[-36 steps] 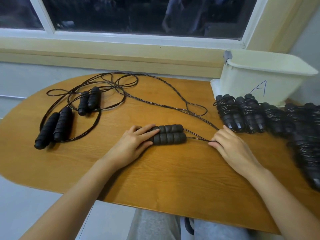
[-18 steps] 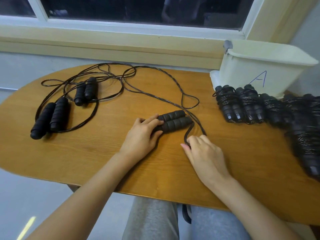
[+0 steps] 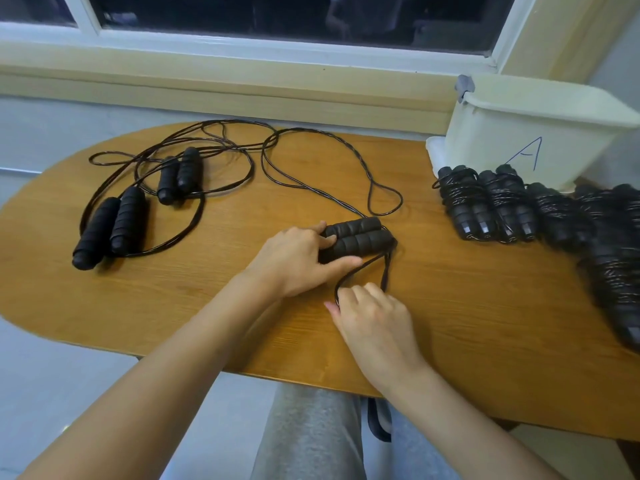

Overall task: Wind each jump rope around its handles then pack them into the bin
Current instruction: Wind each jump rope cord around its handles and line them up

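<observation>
Right hand [image 3: 375, 320] has drawn the cord [image 3: 353, 271] toward the near edge of the tabletop [image 3: 485, 323], pinching it; left hand [image 3: 294, 261] grips paired handles [image 3: 360, 237]. Likely best: keep tension, lay first wrap snug

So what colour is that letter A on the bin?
The letter A is blue, on the cream bin; head view.

A handwritten letter "A" in blue marker stands on the front wall of the cream bin [image 3: 498, 147].
</observation>
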The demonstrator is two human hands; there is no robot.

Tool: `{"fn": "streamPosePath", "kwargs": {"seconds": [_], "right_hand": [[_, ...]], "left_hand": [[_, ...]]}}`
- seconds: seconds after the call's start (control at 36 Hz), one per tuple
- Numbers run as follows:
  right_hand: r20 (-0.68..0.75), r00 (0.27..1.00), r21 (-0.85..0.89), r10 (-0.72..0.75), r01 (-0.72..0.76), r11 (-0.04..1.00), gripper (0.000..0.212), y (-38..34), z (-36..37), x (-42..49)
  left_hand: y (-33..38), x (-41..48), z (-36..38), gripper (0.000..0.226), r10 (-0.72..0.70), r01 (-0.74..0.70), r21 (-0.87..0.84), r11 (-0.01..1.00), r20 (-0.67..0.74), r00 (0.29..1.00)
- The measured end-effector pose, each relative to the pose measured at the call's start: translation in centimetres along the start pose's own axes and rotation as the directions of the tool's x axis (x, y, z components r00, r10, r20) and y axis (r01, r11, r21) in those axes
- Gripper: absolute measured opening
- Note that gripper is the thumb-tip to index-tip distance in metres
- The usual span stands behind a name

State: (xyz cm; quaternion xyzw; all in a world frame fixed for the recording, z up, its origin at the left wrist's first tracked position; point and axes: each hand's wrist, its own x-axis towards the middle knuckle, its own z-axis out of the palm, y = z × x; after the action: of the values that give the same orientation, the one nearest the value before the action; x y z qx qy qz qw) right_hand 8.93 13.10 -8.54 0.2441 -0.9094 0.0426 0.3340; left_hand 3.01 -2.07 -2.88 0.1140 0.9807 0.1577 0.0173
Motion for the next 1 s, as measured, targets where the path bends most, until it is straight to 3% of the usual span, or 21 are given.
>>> {"fn": "streamPosePath", "kwargs": {"seconds": [0.19,0.33,0.44,0.58,0.69,0.78,0.89,1.0], "right_hand": [[0.106,0.994,-0.093,0.038,-0.028,0.995,0.026,-1.2,-0.2,0.2],[0.137,0.988,-0.12,0.068,-0.052,0.991,0.018,-2.2,-0.8,0.5],[0.143,0.989,-0.058,0.028,-0.019,0.998,0.025,-1.1,-0.7,0.4],[0.123,0.971,0.08,-0.205,0.196,0.977,0.027,3.6,-1.2,-0.1],[0.23,0.909,0.156,-0.348,0.318,0.935,0.019,8.1,-1.4,0.3],[0.283,0.888,0.242,-0.363,0.3,0.923,0.019,10.8,-1.1,0.8],[0.303,0.899,0.29,-0.315,0.228,0.93,0.022,13.7,-1.0,0.9],[0.313,0.904,0.328,-0.29,0.184,0.927,0.028,14.8,-0.9,0.6]], "left_hand": [[1.4,0.2,-0.8,0.1,-0.029,0.019,0.178,0.984,0.057,0.998],[2.0,0.4,-0.3,0.082,-0.041,0.036,0.224,0.974,0.02,0.999],[1.7,0.5,-0.4,0.065,-0.048,0.049,0.176,0.983,-0.013,0.999],[1.0,0.4,0.1,0.064,-0.037,0.042,0.098,0.994,-0.046,0.998],[0.3,0.0,1.0,0.056,-0.005,0.007,0.02,1.0,-0.121,0.993],[-0.4,-0.3,1.7,0.049,-0.005,-0.001,-0.035,0.999,-0.187,0.982],[-1.5,-0.1,2.6,0.065,0.047,-0.062,-0.062,0.996,-0.217,0.975],[-2.6,0.1,3.6,0.064,0.126,-0.137,-0.03,0.99,-0.241,0.962]]}}
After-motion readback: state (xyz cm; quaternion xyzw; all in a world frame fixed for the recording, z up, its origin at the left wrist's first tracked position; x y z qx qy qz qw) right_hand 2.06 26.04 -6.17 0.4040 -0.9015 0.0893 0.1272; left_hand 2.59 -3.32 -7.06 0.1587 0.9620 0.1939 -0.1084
